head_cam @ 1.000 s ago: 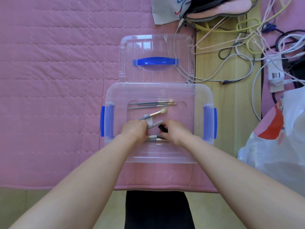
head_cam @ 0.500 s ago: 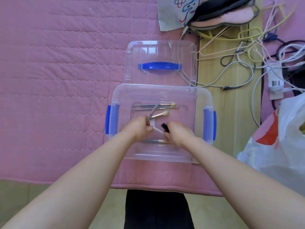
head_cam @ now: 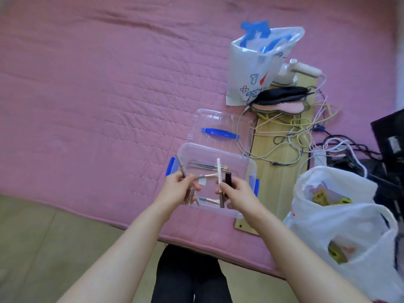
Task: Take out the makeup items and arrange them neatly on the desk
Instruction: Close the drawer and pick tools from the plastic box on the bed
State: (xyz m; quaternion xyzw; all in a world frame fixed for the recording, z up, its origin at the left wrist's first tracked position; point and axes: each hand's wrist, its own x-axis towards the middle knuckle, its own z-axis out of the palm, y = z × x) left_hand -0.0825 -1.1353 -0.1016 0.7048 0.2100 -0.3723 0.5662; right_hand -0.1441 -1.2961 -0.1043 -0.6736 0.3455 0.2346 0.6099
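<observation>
Hands have lifted from the clear storage box (head_cam: 244, 165): left hand (head_cam: 178, 189) grips a grey pencil (head_cam: 181, 166), right hand (head_cam: 239, 193) a white pencil (head_cam: 218, 169) and black tube (head_cam: 228, 179), ready for arranging.

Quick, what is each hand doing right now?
Left hand: grips a grey makeup pencil.
Right hand: holds a white makeup stick and a black tube.

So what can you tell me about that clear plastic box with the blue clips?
The clear plastic box lies open on the pink quilt, with blue latches on its short sides. Its clear lid, with a blue handle, lies flat just behind it. A few slim makeup brushes lie inside. Both hands hover over it holding items; whether they touch it is unclear.
</observation>
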